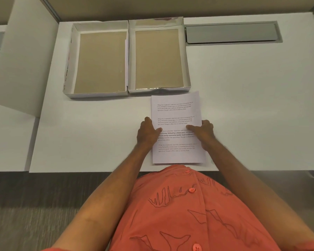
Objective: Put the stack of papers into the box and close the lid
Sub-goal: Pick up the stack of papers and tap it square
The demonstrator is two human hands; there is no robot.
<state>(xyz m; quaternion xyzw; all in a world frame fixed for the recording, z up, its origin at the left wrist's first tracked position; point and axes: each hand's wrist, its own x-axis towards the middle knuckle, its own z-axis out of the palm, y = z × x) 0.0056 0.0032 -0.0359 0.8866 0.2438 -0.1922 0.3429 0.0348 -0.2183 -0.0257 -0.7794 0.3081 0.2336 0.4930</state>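
2 hands (148, 133) (203, 132) gripping printed papers (176, 113) reading "Village life", box (159, 57) open

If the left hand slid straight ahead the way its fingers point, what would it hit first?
Probably the near wall of the right-hand tray. The left hand grips the paper stack's left edge, fingers pointing away from the person; only bare desk lies between. The exact heading is hard to judge.

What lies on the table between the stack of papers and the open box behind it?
Nothing: in the head view, the stack of papers nearly reaches the box's front wall, leaving only a sliver of bare table.
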